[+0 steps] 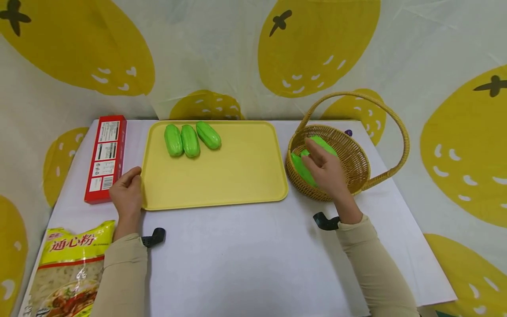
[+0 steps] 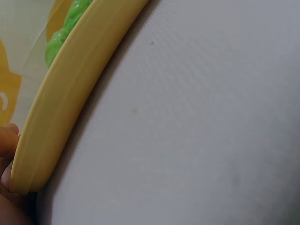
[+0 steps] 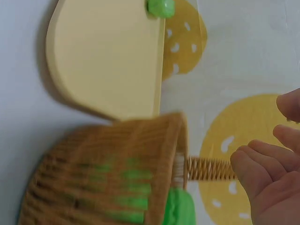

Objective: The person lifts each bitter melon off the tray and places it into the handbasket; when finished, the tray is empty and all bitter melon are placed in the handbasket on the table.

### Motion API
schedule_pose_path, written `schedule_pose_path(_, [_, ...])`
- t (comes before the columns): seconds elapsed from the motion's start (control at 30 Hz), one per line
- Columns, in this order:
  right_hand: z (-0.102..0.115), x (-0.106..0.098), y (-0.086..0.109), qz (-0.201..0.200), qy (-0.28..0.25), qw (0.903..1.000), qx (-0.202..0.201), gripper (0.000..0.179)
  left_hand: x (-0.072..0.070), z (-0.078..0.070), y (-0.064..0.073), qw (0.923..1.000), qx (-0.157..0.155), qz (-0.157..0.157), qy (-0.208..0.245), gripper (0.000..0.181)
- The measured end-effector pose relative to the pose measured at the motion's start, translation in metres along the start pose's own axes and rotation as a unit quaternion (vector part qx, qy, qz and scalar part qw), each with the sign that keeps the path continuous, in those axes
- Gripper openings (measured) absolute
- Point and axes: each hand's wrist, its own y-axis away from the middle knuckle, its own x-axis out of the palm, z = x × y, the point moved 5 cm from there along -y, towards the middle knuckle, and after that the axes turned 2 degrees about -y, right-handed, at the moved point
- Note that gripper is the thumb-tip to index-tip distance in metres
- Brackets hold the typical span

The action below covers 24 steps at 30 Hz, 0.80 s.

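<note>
My left hand point(image 1: 127, 193) grips the left rim of a yellow tray point(image 1: 214, 185); in the left wrist view, its fingers lie against the tray's end. Three glossy green, ridged, gourd-like vegetables point(image 1: 190, 141) lie near the tray's back edge, left of its middle. To the right of the tray stands a wicker basket point(image 1: 356, 163) with a tall arched handle. Over the basket's opening is my right hand point(image 1: 326, 171), its fingers loosely extended and holding nothing. More green vegetables point(image 3: 180, 206) are inside the basket, partly hidden by that hand in the head view.
A red box point(image 1: 104, 158) lies left of the tray. A yellow-topped bag of pasta point(image 1: 71, 268) sits at the front left, beside the left sleeve. Behind the basket is a small purple object point(image 1: 348, 132). A fruit-print cloth point(image 1: 206, 53) hangs behind the white table point(image 1: 237, 259).
</note>
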Motion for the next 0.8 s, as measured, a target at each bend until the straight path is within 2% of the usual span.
schedule_pose_path(0.17, [0.002, 0.02, -0.008, 0.029, -0.033, 0.9991, -0.002, 0.053, 0.0, 0.0, 0.001, 0.9999, 0.007, -0.006, 0.007, 0.028])
schedule_pose_path(0.43, [0.009, 0.044, -0.018, 0.049, -0.055, 0.9973, -0.006, 0.053, 0.0, 0.0, 0.001, 0.9998, 0.014, -0.007, 0.007, 0.028])
schedule_pose_path(0.57, [0.012, 0.057, -0.023, 0.064, -0.077, 0.995, 0.001, 0.054, 0.0, 0.0, 0.001, 0.9999, 0.005, -0.004, 0.01, 0.028])
schedule_pose_path(0.8, [0.017, 0.084, -0.035, 0.081, -0.112, 0.9904, -0.008, 0.054, 0.0, -0.001, 0.001, 1.0, 0.003, 0.0, 0.005, 0.028])
